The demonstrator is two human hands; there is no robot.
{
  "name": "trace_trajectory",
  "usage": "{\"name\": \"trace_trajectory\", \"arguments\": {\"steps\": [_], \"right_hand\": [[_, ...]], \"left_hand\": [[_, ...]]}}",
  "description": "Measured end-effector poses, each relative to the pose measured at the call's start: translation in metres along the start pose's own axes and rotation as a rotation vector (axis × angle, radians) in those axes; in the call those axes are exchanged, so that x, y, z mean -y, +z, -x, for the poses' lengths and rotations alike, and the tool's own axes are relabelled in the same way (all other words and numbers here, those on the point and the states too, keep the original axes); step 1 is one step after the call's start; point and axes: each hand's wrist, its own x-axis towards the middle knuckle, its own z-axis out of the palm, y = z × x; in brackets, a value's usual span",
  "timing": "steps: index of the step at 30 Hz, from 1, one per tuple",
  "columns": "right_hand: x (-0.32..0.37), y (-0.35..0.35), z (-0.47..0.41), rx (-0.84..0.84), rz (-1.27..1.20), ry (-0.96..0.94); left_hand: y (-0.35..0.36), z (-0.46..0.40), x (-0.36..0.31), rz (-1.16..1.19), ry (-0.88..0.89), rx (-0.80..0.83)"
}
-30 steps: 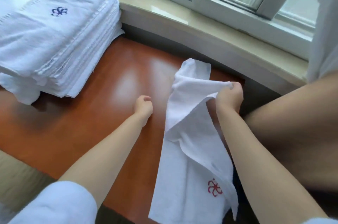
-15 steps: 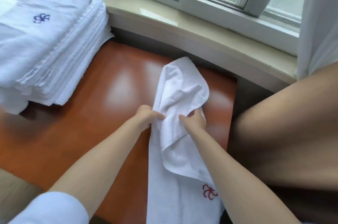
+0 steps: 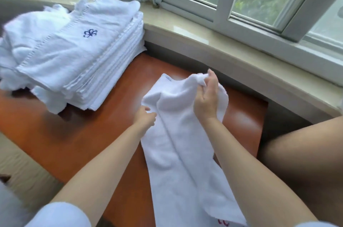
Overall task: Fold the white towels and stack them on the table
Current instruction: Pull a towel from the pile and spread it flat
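A long white towel [image 3: 178, 145] lies lengthwise on the reddish-brown desk [image 3: 89, 134], running from the centre of the frame down to the bottom edge, where a bit of red embroidery [image 3: 223, 224] shows at its lower end. The right hand [image 3: 207, 100], just right of centre, is raised above the desk and its fingers [image 3: 210, 79] are curled round the bunched far corner of the towel, lifting that end so the cloth drapes down under the palm. The left hand [image 3: 145, 116], just left of centre, sits at the towel's left edge with its fingers bent and pinching the cloth there; the exact grip is partly hidden by the hand itself. Both forearms reach in from the bottom of the frame, and a white sleeve [image 3: 59, 214] shows at the lower left.

In the upper left of the frame a tall stack of folded white towels [image 3: 74, 56] rests on the desk, the top one bearing a dark blue embroidered emblem [image 3: 90, 33]. Its far end lies near the pale window sill [image 3: 213, 41], which curves across the upper part of the frame below a white-framed window [image 3: 222, 4]. A bare leg [image 3: 306, 161] fills the lower right.
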Motion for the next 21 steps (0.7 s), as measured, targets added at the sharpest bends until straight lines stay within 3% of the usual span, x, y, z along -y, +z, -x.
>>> {"name": "trace_trajectory", "arguments": {"steps": [2, 3, 5, 8, 12, 16, 21], "right_hand": [[0.014, 0.004, -0.010, 0.097, 0.049, -0.321], [0.016, 0.005, -0.014, 0.113, 0.058, -0.369], [0.014, 0.004, -0.017, 0.108, 0.044, -0.233], [-0.018, 0.001, -0.006, 0.077, 0.233, 0.112], [-0.066, -0.012, 0.018, 0.232, 0.496, 0.560], [-0.082, -0.015, 0.021, 0.257, 0.550, 0.629], [-0.082, -0.006, 0.002, 0.177, 0.549, 0.638]], "left_hand": [[0.006, -0.007, -0.019, 0.270, -0.065, 0.043], [0.007, -0.012, -0.026, 0.360, -0.078, 0.022], [0.009, -0.026, -0.037, 0.421, -0.044, -0.070], [0.011, -0.050, -0.049, 0.135, 0.126, -0.222], [0.024, -0.081, -0.062, 0.047, 0.176, -0.180], [0.049, -0.097, -0.073, 0.021, 0.067, 0.079], [0.066, -0.116, -0.088, 0.095, -0.069, 0.120]]}}
